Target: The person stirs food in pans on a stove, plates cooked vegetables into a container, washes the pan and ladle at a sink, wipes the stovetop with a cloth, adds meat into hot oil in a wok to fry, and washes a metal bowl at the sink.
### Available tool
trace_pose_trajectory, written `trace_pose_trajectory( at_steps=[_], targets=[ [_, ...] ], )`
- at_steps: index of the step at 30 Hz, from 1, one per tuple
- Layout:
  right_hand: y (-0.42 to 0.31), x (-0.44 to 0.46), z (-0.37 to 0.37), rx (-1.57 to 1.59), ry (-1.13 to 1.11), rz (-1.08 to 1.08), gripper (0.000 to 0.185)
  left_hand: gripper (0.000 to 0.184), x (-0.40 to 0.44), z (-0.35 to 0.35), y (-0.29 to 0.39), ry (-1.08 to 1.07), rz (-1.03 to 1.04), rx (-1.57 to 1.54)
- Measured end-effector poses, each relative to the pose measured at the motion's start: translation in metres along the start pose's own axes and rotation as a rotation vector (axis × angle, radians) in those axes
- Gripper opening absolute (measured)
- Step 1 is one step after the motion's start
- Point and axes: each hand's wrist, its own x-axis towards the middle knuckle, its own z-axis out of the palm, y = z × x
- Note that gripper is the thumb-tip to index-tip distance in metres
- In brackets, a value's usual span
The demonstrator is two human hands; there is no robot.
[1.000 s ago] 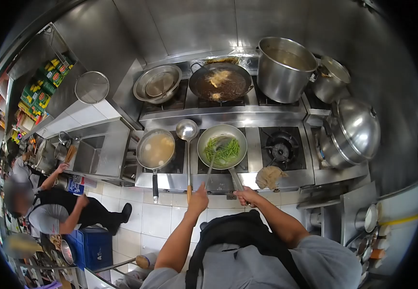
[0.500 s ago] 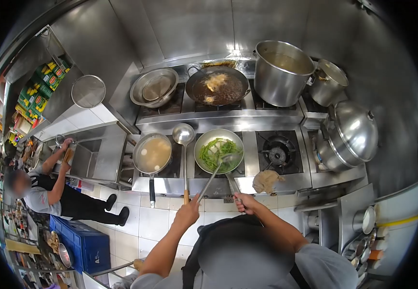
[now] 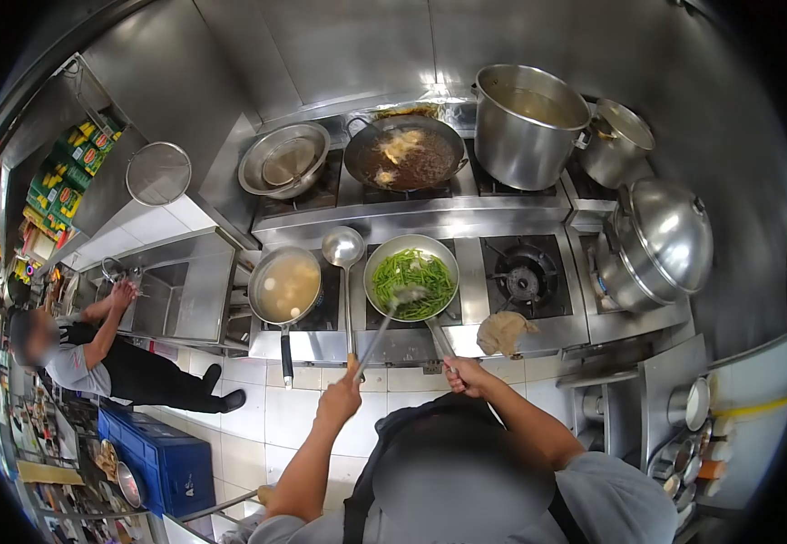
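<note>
My left hand (image 3: 341, 399) is closed around the handle of a long-handled metal cooking utensil (image 3: 377, 343). Its blurred head rests among green beans (image 3: 425, 283) in a frying pan, so I cannot tell whether it is a ladle or a spatula. The frying pan (image 3: 452, 257) sits on the front middle burner, with pale pieces among the beans. Gripping that pan's handle is my right hand (image 3: 468, 376). Just beyond my left hand, a large ladle (image 3: 344, 247) lies bowl-away on the stove. Left of it stands a second pan (image 3: 286, 286) of cloudy broth.
Behind, a wok (image 3: 404, 154) of dark oil holds frying food, beside a tall stockpot (image 3: 529, 127). A crumpled cloth (image 3: 505, 334) lies at the stove's front edge, near a bare burner (image 3: 524, 283). Another person (image 3: 94, 358) stands at the sink on the left.
The utensil's head has swept left and slightly nearer through the beans, which lie more spread out. My left hand has shifted left and down. The other person's hands have come together.
</note>
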Motion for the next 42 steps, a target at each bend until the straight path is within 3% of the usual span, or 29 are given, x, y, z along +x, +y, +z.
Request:
trace_pose_trajectory(
  at_steps=[2,4,7,9,11,12,13,15,17,20,21,23,25,28,29,31,32,34,35,38,41,42],
  targets=[
    [-0.001,0.001,0.002,0.004,0.005,-0.015,0.028,0.049,0.036,0.009,-0.002,0.052,0.008,-0.033],
    [0.001,0.0,0.003,0.015,0.002,-0.028,0.028,0.047,0.061,0.026,0.009,0.17,0.202,-0.183],
    [-0.002,-0.005,0.002,-0.014,0.001,-0.018,0.028,0.044,0.015,-0.003,0.045,0.07,0.17,-0.051],
    [-0.003,-0.004,0.0,-0.015,-0.003,-0.035,0.029,0.044,0.008,-0.002,0.022,0.019,0.125,-0.035],
    [0.003,-0.002,-0.001,0.003,-0.004,-0.047,0.03,0.047,0.034,0.012,-0.022,0.054,0.223,-0.123],
    [0.003,-0.001,-0.002,0.013,-0.006,-0.037,0.03,0.048,0.054,0.021,-0.032,0.049,0.098,-0.278],
    [0.001,-0.001,-0.003,0.015,-0.009,-0.03,0.03,0.048,0.058,0.016,-0.022,0.045,0.1,-0.276],
    [-0.001,-0.002,-0.002,0.007,-0.001,-0.04,0.03,0.048,0.061,0.006,0.01,-0.242,-0.283,-0.926],
    [-0.002,-0.003,-0.001,-0.014,0.003,-0.04,0.03,0.043,0.049,-0.013,0.035,-0.283,-0.322,-1.094],
    [0.002,-0.001,-0.003,0.003,0.006,-0.034,0.03,0.028,0.045,0.004,0.027,-0.511,-0.49,-1.644],
    [0.003,0.001,-0.003,0.015,0.015,-0.018,0.03,0.028,0.052,0.018,0.018,-0.51,-0.496,-1.64],
    [0.003,0.002,-0.001,0.029,0.006,-0.023,0.029,0.029,0.071,0.05,-0.005,-0.938,-0.473,-2.05],
    [0.002,0.001,0.0,0.009,0.025,-0.032,0.029,0.036,0.075,0.054,0.004,-0.83,-0.496,-1.971],
    [0.0,-0.001,-0.002,0.011,0.029,-0.028,0.029,0.046,0.077,0.03,0.026,-0.299,-0.342,-1.329],
    [-0.001,-0.002,-0.003,0.012,0.032,-0.03,0.029,0.051,0.085,0.032,0.007,-0.233,-0.23,-1.085],
    [0.0,-0.002,-0.002,0.014,0.009,-0.046,0.029,0.049,0.087,0.041,-0.013,0.396,0.249,-0.24],
    [0.003,-0.002,-0.001,0.018,0.008,-0.045,0.029,0.049,0.078,0.046,-0.016,0.393,0.249,-0.236],
    [0.001,0.001,-0.001,-0.003,0.006,-0.047,0.031,0.051,0.055,0.043,0.001,0.124,-0.112,-0.208],
    [-0.002,0.0,0.0,-0.004,0.005,-0.059,0.031,0.052,0.056,0.076,-0.02,0.308,0.109,-0.201],
    [-0.003,-0.005,-0.001,-0.005,0.008,-0.036,0.029,0.053,0.049,0.059,-0.003,0.215,0.149,-0.308],
    [-0.002,-0.001,-0.002,-0.014,0.025,-0.029,0.029,0.053,0.085,0.055,0.01,0.313,0.044,-0.191],
    [-0.004,-0.005,0.002,-0.021,0.032,-0.024,0.029,0.052,0.107,0.061,0.006,0.297,0.112,-0.224]
  ],
)
